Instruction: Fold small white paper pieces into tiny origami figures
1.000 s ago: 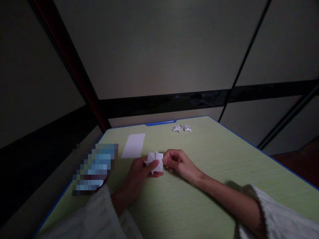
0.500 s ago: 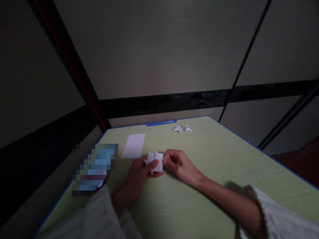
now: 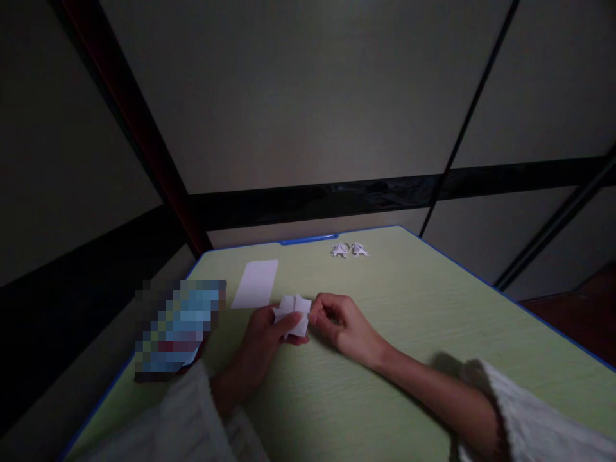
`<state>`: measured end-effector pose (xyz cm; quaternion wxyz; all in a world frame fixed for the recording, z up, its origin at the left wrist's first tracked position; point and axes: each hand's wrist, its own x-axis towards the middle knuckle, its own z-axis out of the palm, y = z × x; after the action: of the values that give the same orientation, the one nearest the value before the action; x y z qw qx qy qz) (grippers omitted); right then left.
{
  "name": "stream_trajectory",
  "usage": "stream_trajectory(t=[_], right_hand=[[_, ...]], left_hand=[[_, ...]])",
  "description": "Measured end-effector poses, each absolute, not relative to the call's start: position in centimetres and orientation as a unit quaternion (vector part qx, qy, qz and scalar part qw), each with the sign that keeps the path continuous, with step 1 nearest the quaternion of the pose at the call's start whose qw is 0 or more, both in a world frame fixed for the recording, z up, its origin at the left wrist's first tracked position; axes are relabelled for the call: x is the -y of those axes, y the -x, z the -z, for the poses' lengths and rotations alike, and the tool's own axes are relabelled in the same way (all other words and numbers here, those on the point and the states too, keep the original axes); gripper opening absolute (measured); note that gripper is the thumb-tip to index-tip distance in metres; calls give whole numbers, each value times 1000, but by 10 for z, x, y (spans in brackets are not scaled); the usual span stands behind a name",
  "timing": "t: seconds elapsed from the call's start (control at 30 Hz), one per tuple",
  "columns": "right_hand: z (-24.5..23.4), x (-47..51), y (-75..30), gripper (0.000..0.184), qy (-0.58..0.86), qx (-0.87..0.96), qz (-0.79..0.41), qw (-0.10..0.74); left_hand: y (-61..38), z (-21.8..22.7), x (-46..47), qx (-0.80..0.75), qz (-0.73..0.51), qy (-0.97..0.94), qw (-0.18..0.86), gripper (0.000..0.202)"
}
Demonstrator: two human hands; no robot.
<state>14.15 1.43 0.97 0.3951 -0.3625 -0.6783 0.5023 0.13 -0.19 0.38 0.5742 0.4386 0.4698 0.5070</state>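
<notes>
A small white folded paper [image 3: 299, 325] with pointed flaps is held above the table. My left hand [image 3: 262, 337] grips it, thumb on top and fingers underneath. At the paper's right edge, the thumb and forefinger of my right hand [image 3: 344, 326] are pinched together on a corner flap. The exact grip of those fingertips is too small to make out fully. Farther back lie two little folded paper figures [image 3: 340, 249] side by side, with pointed legs. A flat white paper sheet [image 3: 255, 283] rests beyond my left hand.
A phone-like device with a blurred screen [image 3: 185, 327] stands at the left of the pale green table [image 3: 409, 308]. The table has a blue rim and a blue strip [image 3: 308, 240] at its back edge. Behind it rise cabinet panels [image 3: 308, 96] with a dark band.
The whole view has shifted slightly. The folded paper is turned a little in my left hand, and its upper flap looks flatter. My right hand stays at its right edge.
</notes>
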Motion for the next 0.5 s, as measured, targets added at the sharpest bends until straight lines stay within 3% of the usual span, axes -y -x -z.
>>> stream_trajectory(t=[0.2,0.5], right_hand=[[-8,-22,-143,10,304,531,-687,393],[-11,-18,-141,30,312,596,-647,360]], left_hand=[[1,-4,2,-467,-518,-483,529,6],[-3,-15,6,-477,-456,-533,529,15]])
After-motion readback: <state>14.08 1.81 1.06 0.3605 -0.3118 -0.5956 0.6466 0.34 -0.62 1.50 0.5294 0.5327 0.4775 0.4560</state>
